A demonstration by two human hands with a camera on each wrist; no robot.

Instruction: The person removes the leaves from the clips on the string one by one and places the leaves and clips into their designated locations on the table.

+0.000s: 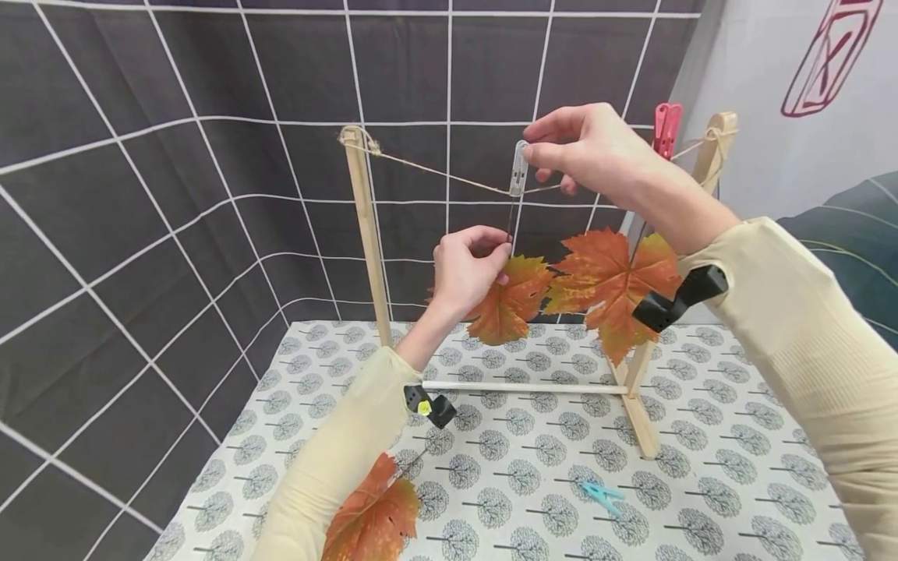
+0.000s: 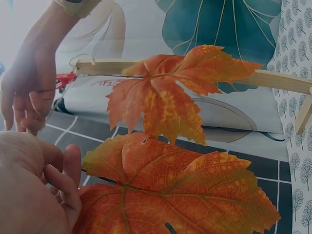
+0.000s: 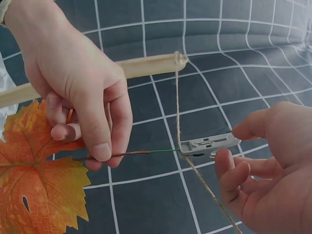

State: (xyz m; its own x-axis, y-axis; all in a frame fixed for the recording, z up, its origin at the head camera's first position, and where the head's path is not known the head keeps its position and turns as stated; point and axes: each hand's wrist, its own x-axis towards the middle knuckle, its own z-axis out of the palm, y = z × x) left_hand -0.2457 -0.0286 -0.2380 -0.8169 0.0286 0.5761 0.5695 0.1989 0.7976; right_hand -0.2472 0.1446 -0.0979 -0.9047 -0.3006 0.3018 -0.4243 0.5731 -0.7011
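My left hand [image 1: 468,269] pinches the thin stem [image 3: 131,153] of an orange artificial maple leaf [image 1: 510,300] between thumb and fingers. Above it, my right hand [image 1: 596,148] holds the handle end of a clear-grey clothespin [image 1: 518,167] by the fingertips. The clothespin's jaws sit on the twine [image 1: 449,173], at the top of the stem, and the twine dips there. To the right, a second maple leaf [image 1: 617,284] hangs below a pink clothespin [image 1: 666,128]. The left wrist view shows both leaves, with my left hand beside the nearer leaf [image 2: 180,190].
A wooden stand with a left post [image 1: 368,234], right post [image 1: 717,152] and white lower bar [image 1: 526,387] carries the twine. Another maple leaf [image 1: 375,514] lies on the tree-print tablecloth [image 1: 519,475], beside my left sleeve. A blue clothespin [image 1: 602,496] lies at front right.
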